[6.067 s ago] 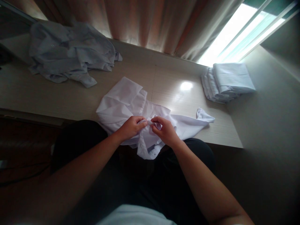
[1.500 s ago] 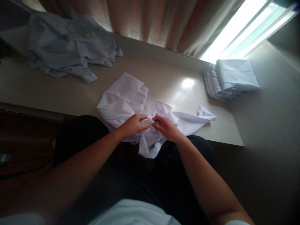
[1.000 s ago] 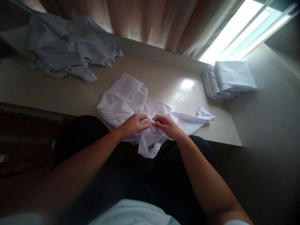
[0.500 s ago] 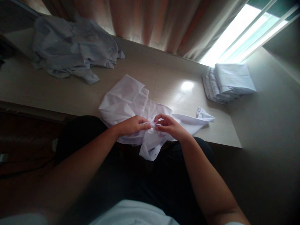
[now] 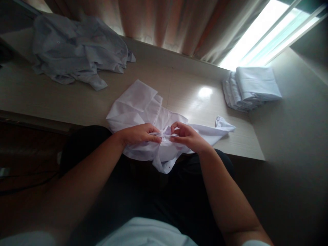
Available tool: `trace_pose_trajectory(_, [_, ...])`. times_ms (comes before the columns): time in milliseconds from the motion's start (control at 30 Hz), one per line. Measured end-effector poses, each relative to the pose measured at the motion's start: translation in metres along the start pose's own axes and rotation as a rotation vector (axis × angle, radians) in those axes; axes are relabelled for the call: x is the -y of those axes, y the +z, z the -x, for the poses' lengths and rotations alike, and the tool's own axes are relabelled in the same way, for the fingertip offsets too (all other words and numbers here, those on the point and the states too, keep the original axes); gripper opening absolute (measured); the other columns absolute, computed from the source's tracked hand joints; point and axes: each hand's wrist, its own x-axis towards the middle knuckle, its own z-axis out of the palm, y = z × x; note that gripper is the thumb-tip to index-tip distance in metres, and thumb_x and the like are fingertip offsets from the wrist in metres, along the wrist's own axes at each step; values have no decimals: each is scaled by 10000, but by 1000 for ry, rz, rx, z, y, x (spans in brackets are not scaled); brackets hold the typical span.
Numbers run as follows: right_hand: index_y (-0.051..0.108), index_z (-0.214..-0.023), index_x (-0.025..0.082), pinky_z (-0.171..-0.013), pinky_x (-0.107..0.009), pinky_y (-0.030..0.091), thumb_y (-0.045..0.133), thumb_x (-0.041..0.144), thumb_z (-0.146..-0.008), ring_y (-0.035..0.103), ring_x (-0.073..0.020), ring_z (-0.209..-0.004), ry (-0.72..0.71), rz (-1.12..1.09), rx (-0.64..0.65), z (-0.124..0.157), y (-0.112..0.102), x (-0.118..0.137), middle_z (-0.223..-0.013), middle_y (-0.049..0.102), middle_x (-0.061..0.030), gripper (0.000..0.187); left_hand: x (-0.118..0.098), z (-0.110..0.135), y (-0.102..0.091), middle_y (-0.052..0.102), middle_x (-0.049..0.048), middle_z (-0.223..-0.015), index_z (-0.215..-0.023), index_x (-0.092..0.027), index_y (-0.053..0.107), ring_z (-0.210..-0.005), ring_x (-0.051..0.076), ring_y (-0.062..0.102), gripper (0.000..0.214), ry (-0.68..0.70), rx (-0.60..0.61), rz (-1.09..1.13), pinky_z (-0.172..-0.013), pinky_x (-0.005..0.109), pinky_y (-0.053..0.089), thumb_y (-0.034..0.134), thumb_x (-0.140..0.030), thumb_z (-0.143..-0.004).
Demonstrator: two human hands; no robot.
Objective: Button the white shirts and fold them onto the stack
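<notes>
A white shirt (image 5: 135, 102) lies crumpled at the front edge of the pale table, one sleeve stretched to the right and its collar area hanging over the edge toward my lap. My left hand (image 5: 139, 133) pinches the cloth from the left between thumb and fingers. From the right, my right hand (image 5: 186, 135) grips the same gathered spot, thumb and fingertips pressed on the fabric. Between the two hands sits a small shiny, clear-looking piece (image 5: 164, 138), too small to make out exactly.
A loose heap of white garments (image 5: 79, 51) lies at the back left of the table (image 5: 184, 82). Folded white clothes (image 5: 258, 85) are stacked at the right by the wall. A curtain (image 5: 159, 24) and a bright window border the back.
My left hand has shifted slightly left, so the fingertips are a bit farther apart and the shiny piece between them shows more. Both hands keep hold of the shirt.
</notes>
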Motion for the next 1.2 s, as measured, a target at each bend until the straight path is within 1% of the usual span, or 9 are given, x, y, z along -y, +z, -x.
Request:
trace_pose_trajectory(167, [492, -962, 248, -604, -249, 448, 762, 403, -779, 561, -115, -673, -139, 99, -151, -5, -4, -10, -851, 616, 10, 361, 1, -1, 3, 541, -8, -623, -768, -160, 642, -493, 93, 443, 358, -17, -88, 189, -445, 217, 312, 692, -514, -774])
trace_pose_trajectory(300, [540, -997, 248, -845, -352, 478, 758, 380, -782, 599, -183, -945, -430, 464, -607, -7, -1, -14, -1031, 617, -38, 333, 7, -4, 9, 647, 32, -758, -879, -156, 641, -582, 127, 568, 339, -32, -194, 442, -524, 230, 443, 664, -487, -811])
trace_pose_trajectory(400, [549, -833, 230, -755, -332, 464, 714, 345, -829, 562, -164, -785, -662, 688, -792, -4, 9, -12, -815, 571, -7, 200, 10, -8, 9, 676, 33, -811, -911, -163, 638, -648, 145, 617, 324, 28, -345, 538, -594, 246, 493, 675, -470, -814])
trace_pose_trajectory(567, [556, -782, 223, -568, -265, 396, 715, 366, -845, 469, -106, -553, -580, 796, -483, -4, 34, -19, -629, 518, 39, 223, 8, -10, 3, 591, -24, -707, -854, -176, 609, -563, 89, 524, 262, 177, -460, 539, -519, 190, 412, 685, -425, -824])
trace_pose_trajectory(700, [562, -961, 229, -633, -277, 433, 716, 417, -825, 528, -138, -671, -350, 683, -410, -16, 43, -32, -783, 595, 4, 278, 5, -6, 3, 542, -36, -704, -856, -182, 583, -552, 78, 471, 260, 200, -436, 464, -497, 185, 358, 689, -418, -826])
trace_pose_trajectory(867, [550, -833, 220, -619, -274, 394, 647, 431, -855, 494, -132, -661, -228, 325, -345, -27, 36, -38, -735, 543, 19, 233, 8, -11, 0, 565, -18, -764, -890, -185, 588, -638, 112, 519, 260, 213, -496, 308, -582, 221, 417, 648, -434, -844])
trace_pose_trajectory(933, [536, -782, 217, -599, -266, 368, 690, 449, -813, 464, -121, -636, -194, 146, -304, -29, 33, -37, -703, 514, 32, 280, 13, -15, -5, 605, 7, -834, -901, -180, 603, -736, 144, 567, 254, 225, -616, 153, -664, 253, 457, 651, -420, -831])
trace_pose_trajectory(1100, [566, -784, 219, -522, -238, 285, 751, 386, -760, 368, -83, -536, -111, -162, -313, -29, 25, -33, -641, 470, 67, 251, 8, -6, -15, 619, 41, -972, -939, -186, 623, -863, 173, 564, 276, 294, -1157, -404, -794, 302, 462, 743, -308, -722])
trace_pose_trajectory(1200, [592, -812, 220, -553, -230, 345, 781, 355, -732, 445, -91, -575, -84, -354, -353, -28, 19, -30, -675, 522, 59, 245, -13, 13, -2, 575, 3, -765, -780, -184, 616, -692, 131, 507, 152, 361, -1174, -614, -694, 269, 423, 677, -322, -803])
